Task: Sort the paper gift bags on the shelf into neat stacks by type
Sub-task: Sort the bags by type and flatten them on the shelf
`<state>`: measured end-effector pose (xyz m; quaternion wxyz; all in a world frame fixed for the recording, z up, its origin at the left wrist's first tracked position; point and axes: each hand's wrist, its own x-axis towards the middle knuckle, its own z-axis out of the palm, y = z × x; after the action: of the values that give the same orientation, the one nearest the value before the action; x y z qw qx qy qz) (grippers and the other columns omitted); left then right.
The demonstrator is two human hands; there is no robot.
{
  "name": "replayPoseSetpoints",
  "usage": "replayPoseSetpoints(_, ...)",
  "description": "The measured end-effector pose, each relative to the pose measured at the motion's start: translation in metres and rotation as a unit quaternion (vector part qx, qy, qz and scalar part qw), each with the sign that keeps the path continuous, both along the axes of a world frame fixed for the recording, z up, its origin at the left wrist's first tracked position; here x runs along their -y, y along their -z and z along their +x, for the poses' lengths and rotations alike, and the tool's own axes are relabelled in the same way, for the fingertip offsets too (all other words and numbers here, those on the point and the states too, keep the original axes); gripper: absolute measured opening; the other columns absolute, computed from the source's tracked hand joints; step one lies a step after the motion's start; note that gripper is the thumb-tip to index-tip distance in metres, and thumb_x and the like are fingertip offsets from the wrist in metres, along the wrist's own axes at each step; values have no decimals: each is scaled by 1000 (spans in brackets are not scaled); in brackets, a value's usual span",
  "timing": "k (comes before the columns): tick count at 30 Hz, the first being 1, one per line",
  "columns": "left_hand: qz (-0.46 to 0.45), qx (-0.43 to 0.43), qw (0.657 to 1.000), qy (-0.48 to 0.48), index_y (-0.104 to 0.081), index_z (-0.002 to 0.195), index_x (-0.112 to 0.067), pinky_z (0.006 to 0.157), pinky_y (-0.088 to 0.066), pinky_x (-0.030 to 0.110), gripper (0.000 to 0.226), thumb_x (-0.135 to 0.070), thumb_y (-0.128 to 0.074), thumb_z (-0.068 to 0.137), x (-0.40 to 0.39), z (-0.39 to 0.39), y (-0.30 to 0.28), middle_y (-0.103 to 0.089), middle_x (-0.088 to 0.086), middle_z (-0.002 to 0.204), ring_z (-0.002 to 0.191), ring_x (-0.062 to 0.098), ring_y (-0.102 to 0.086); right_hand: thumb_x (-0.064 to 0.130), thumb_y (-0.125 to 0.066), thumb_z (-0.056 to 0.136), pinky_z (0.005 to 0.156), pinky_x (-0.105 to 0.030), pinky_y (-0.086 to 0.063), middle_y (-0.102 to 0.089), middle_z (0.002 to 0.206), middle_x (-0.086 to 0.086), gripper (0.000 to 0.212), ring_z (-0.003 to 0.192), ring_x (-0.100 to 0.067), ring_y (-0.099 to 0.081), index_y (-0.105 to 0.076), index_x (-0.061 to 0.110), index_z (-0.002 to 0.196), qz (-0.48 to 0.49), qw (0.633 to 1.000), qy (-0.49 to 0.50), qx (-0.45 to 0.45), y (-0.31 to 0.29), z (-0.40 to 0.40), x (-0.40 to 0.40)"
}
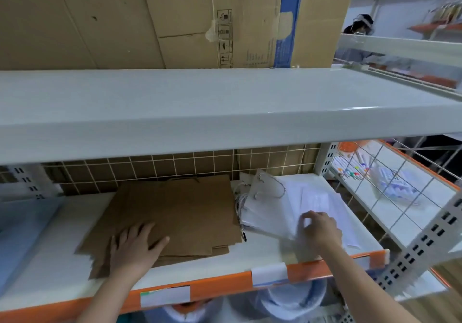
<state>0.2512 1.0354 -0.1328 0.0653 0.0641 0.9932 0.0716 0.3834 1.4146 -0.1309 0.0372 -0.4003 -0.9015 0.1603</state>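
Note:
A flat stack of brown paper gift bags (180, 212) lies in the middle of the white shelf (262, 250). My left hand (136, 245) rests palm down on its front left part, fingers spread. To the right lies a loose pile of white paper gift bags (272, 205) with twisted cord handles, some bags tilted. My right hand (318, 227) pinches the front edge of a white bag in that pile; the hand is blurred.
A grey upper shelf (225, 107) hangs low over the work space, with a large cardboard box (175, 17) on it. A wire grid backs the shelf. A wire side panel (390, 192) and perforated post (422, 245) close the right side. Another person stands far right.

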Motion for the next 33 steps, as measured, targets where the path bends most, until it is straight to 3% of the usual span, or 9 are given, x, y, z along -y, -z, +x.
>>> replayPoseSetpoints(5,13,17,1000,8,-22,148,-35,116,-16,43,64,-65,-32,92,2,3,-8,-21,-3,157,144,24,-18,29,-42,93,83,-34,-50,-62,114,-3,30,104,-26,-56,-61,27,117,7,1000,-2,-3,-9,-3,8)
replayPoseSetpoints(10,35,-18,999,-34,-32,145,-31,114,-20,44,58,-59,-36,94,18,11,-27,-35,-2,151,140,22,-30,27,-49,93,92,-38,-43,-54,133,-7,39,121,-28,-49,-49,21,132,-14,994,-67,-82,-29,-10,48)
replayPoseSetpoints(15,98,-54,993,-24,-38,140,-31,107,-36,40,54,-54,-43,92,54,21,-45,-42,-3,145,132,20,-40,27,-54,92,95,-37,-40,-53,134,-6,42,122,-27,-48,-47,22,133,-23,979,-165,-117,-49,-25,117)
replayPoseSetpoints(20,75,-135,988,23,-41,139,-28,97,-39,35,51,-50,-42,94,114,36,-68,-48,-1,139,123,20,-47,34,-56,86,94,-40,-43,-55,128,-9,46,118,-30,-49,-49,20,129,-8,968,-226,-107,-64,-34,202)
replayPoseSetpoints(22,66,-147,986,31,-43,139,-27,97,-38,35,50,-48,-41,94,143,39,-74,-51,0,137,122,20,-48,33,-57,85,91,-41,-44,-56,123,-11,46,114,-33,-51,-51,18,128,-2,963,-246,-108,-68,-38,239)
replayPoseSetpoints(30,80,-156,984,11,-43,138,-25,101,-35,35,47,-44,-41,96,279,41,-82,-51,-2,137,124,19,-47,29,-51,93,102,-42,-38,-49,137,-3,45,127,-26,-44,-43,26,137,-32,946,-301,-111,-76,-48,385)
replayPoseSetpoints(33,80,-168,983,-3,-43,138,-25,102,-34,35,47,-44,-42,95,332,45,-84,-50,-4,137,124,19,-48,29,-51,94,100,-42,-40,-50,134,-5,43,125,-27,-44,-43,23,136,-36,942,-312,-115,-77,-52,437)
